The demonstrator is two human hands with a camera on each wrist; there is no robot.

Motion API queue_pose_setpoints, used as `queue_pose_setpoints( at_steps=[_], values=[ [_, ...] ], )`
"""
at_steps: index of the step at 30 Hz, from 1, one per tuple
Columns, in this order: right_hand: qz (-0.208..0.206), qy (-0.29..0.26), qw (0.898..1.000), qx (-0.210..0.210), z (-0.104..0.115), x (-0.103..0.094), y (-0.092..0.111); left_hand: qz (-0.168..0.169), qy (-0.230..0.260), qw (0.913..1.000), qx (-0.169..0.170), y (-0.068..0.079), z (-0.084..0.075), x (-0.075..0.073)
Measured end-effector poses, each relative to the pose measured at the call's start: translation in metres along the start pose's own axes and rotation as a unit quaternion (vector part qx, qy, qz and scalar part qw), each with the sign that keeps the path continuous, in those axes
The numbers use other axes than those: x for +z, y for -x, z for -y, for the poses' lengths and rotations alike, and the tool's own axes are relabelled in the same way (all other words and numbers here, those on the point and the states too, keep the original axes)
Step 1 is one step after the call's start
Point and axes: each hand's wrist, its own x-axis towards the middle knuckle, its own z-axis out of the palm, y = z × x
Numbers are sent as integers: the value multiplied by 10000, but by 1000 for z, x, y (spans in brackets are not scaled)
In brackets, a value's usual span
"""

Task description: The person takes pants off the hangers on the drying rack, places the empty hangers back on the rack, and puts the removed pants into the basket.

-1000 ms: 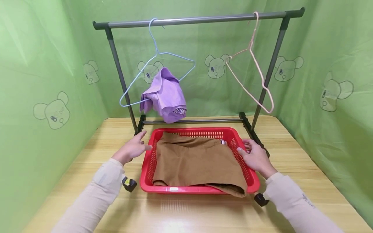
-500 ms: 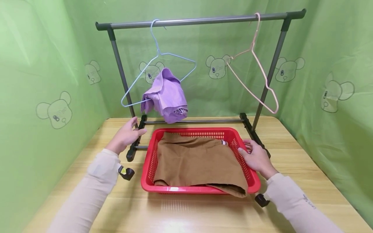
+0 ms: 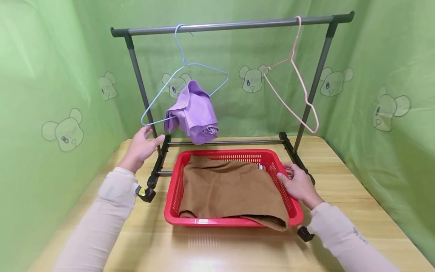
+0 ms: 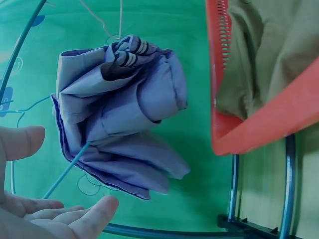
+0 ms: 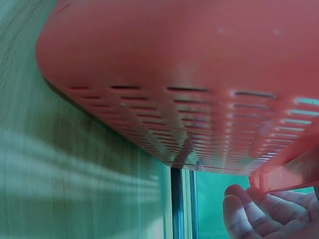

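My left hand [image 3: 138,148] is raised just below the lower left corner of the blue wire hanger [image 3: 156,98], fingers extended and thumb apart, with nothing held. A bunched purple garment [image 3: 195,113] hangs over that hanger's bottom bar; the left wrist view shows the garment [image 4: 119,99] beyond my thumb and fingers. At the right side of the red plastic basket [image 3: 224,222], my right hand [image 3: 299,184] holds the rim, thumb over it and fingers [image 5: 269,206] beneath. Folded brown trousers or shorts [image 3: 231,190] fill the basket, one corner lapping over its front rim.
A grey metal clothes rack [image 3: 234,26] stands behind the basket on the wooden table [image 3: 217,249]. A pink wire hanger [image 3: 302,81] hangs bare at its right. Green curtains [image 3: 380,56] with bear drawings enclose the sides and back.
My left hand has moved up and to the left, from beside the basket's rim to below the blue hanger's corner. My right hand has stayed on the basket.
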Motion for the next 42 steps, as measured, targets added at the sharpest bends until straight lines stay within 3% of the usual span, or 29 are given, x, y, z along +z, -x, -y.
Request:
queue_pose_setpoints(
  at_steps=[18, 30, 42],
  values=[
    [-25, -24, 10000, -9, 0, 1, -1, -765, 395, 9959, -285, -10, -10, -9],
    [-17, -69, 10000, 19, 0, 0, -2, -1160, -12, 9933, -2, -18, -21, -17],
    [-31, -132, 9999, 26, -1, 0, -1, -1301, 62, 9914, 136, -25, -32, -16]
  ],
)
